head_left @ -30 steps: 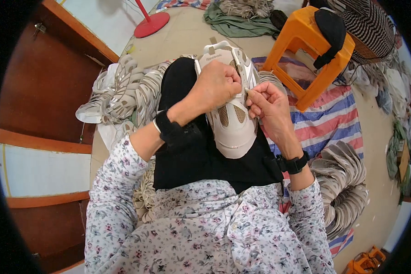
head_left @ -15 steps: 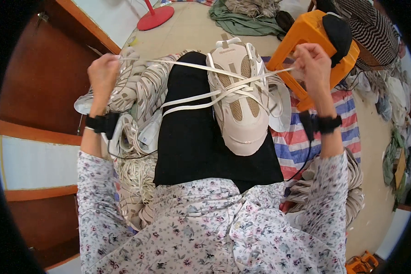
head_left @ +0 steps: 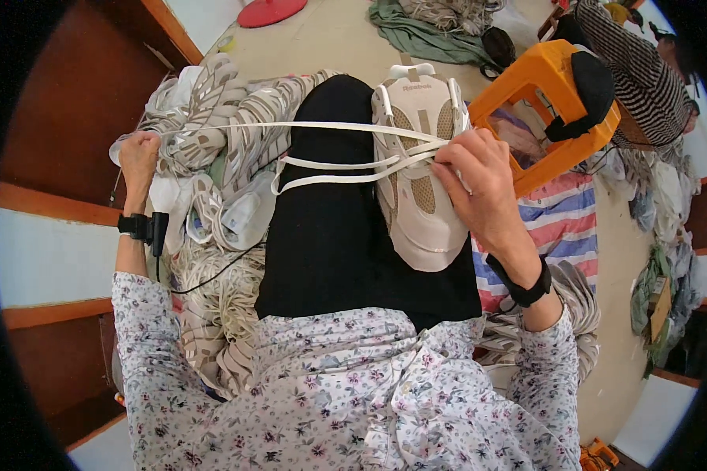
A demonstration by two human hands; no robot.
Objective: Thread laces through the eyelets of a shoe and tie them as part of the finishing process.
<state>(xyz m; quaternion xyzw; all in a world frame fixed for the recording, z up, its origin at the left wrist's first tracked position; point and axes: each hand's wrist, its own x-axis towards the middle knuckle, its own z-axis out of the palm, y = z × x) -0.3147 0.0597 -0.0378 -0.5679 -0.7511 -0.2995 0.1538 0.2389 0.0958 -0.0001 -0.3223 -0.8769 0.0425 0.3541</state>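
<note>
A beige and cream shoe upper (head_left: 430, 231) with mesh panels rests on the black cloth (head_left: 330, 251) over my lap, its toe toward me. White shoelace (head_left: 306, 124) crosses its front. Off to the left, my left hand (head_left: 139, 157) is closed in a fist on the lace, which runs nearly straight from there to the upper. My right hand (head_left: 479, 180) is over the upper's right side, fingers bent and pinched at the lace where the strands cross. Its fingertips partly hide that crossing. Two more lengths of lace form a loose loop on the cloth.
Stacked shoe uppers (head_left: 251, 141) and a heap of loose laces (head_left: 228, 298) lie at my left. An orange plastic stool (head_left: 518, 94) stands at the far right beside a striped sheet (head_left: 558, 228). Green cloth (head_left: 424, 35) lies on the floor beyond; a person in a striped top (head_left: 644, 71) is farther right.
My left hand has moved farther left and slightly down, drawing out the lace. My right hand has come down and left from the raised lace end to the crossing on the upper.
</note>
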